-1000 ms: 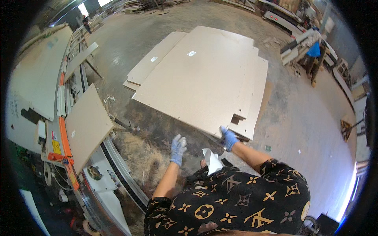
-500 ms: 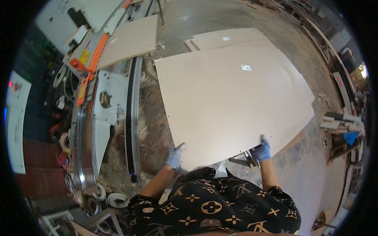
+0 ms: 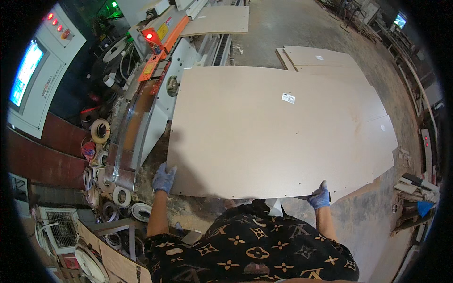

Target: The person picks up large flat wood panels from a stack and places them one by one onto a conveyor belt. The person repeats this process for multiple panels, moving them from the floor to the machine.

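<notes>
A large beige board (image 3: 245,137) with a small white label (image 3: 288,98) lies level in front of me. My left hand (image 3: 164,178), in a blue glove, is closed on the board's near left corner. My right hand (image 3: 320,196), gloved the same way, grips the near edge to the right, thumb on top and the other fingers hidden underneath. Along its left side the board reaches the machine's white frame (image 3: 163,106). Beneath its right part, more beige boards (image 3: 384,134) stick out.
At left runs a long machine with an orange guard (image 3: 177,33) and a lit red lamp. A control cabinet (image 3: 45,70) with a screen stands beyond it. Rolls of edging tape (image 3: 121,197) lie at lower left. Another board (image 3: 222,20) rests on the machine's far end.
The board has shifted left toward the machine, its left edge now by the frame. My left hand has moved left and slightly up with it. The view has turned left.
</notes>
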`<move>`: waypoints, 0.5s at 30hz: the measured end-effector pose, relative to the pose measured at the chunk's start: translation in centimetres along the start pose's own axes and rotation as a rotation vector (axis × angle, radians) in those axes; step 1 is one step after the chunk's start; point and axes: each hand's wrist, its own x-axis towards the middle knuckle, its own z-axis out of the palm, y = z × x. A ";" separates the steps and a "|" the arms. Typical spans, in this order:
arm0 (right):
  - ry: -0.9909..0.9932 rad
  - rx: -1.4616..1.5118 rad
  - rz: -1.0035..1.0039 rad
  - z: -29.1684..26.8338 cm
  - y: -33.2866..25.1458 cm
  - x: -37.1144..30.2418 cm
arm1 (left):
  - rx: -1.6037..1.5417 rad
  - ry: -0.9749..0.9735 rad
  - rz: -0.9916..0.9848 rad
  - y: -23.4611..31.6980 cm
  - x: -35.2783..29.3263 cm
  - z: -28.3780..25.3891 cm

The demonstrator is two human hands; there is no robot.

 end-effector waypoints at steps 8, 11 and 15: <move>-0.134 -0.057 -0.066 -2.7 -1.4 -0.9 | -1.250 0.434 -0.495 -6.8 -6.5 6.6; 0.067 -0.158 -0.289 -4.9 -8.5 0.8 | -1.749 0.122 -0.534 -4.7 -7.5 9.7; 0.142 -0.024 -0.264 -6.7 -9.3 1.9 | -1.660 0.232 -0.478 -4.4 -6.0 8.5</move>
